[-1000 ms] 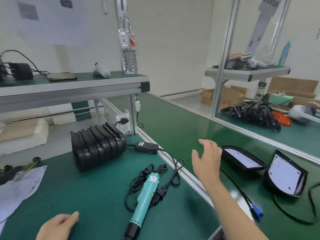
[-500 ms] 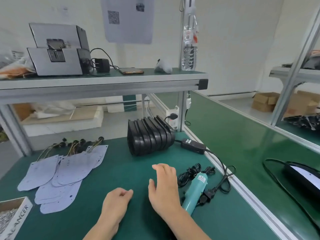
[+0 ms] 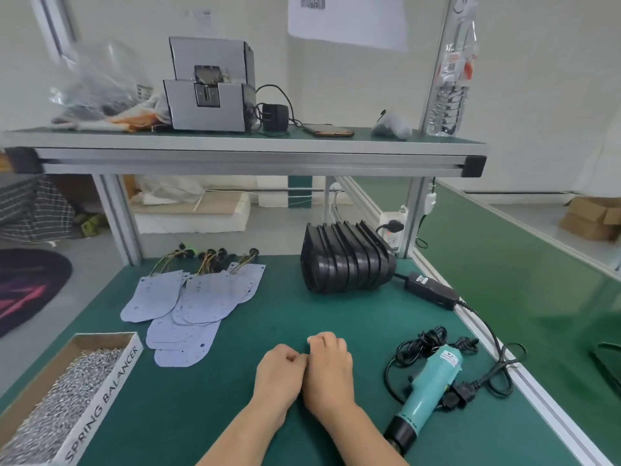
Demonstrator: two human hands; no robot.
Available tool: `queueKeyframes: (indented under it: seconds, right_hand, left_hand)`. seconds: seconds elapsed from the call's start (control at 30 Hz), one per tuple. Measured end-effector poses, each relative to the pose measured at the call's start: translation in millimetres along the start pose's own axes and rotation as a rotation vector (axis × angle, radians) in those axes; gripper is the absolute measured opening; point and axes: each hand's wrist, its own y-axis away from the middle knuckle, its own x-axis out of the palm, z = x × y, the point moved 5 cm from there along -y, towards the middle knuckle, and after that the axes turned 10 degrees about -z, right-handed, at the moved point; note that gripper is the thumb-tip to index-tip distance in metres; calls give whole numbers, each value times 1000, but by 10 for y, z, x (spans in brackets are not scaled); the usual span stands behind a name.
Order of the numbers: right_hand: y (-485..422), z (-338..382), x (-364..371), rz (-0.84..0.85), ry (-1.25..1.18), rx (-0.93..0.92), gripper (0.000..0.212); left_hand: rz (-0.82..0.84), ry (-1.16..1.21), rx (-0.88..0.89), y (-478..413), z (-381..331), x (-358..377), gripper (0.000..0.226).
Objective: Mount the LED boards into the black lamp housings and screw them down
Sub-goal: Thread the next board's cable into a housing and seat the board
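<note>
Left hand [image 3: 279, 375] and right hand [image 3: 331, 371] rest curled, empty, touching; ribbed black housings [image 3: 346, 260] beyond.

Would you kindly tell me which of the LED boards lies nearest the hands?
The LED board at the pile's front end, beside the box of screws; every other board lies farther back.

Green counter [image 3: 302, 314]: LED boards [image 3: 188, 304] back-left, nested black housings [image 3: 346, 264] back-right, teal screwdriver [image 3: 430, 388] right, power adapter [image 3: 431, 290], screw box [image 3: 104, 398] near-left.
</note>
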Motion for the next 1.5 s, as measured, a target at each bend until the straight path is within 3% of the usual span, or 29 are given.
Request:
queueKeyframes:
  seconds: [0.3,0.5,0.67,0.93,1.07,1.2,1.3,1.4,1.5]
  right_hand:
    - [54,-27,27,-89,113,-61,28]
    - [58,0,62,-129,175,-82,28]
    - [68,28,66,-164,117,-71,23]
    - [67,77,24,-130,166,-64,36]
    - [21,95,-7,-65,154,-44,39]
    - [-243,146,-126,9,49,-11,39]
    - [-551,188,-315,-74,-29,19,43]
    - [-914,207,-535,-265,-105,32,45]
    - [-1272,214,-669,-382,-28,25,49]
  left_hand:
    - [-37,129,-51,-134,28,-592,25]
    - [-473,-85,-19,-688,204,-2058,38]
    - [-664,-277,-58,-829,549,-2711,41]
    - [-530,-747,-180,-827,825,-2606,28]
    - [-611,-842,-82,-931,550,-2499,22]
    - [-589,-813,7,-1365,283,-2312,25]
    - [-540,-763,11,-1833,176,-2217,22]
    - [-522,-693,7,-2299,164,-2215,17]
    - [-519,-629,26,-2704,129,-2239,13]
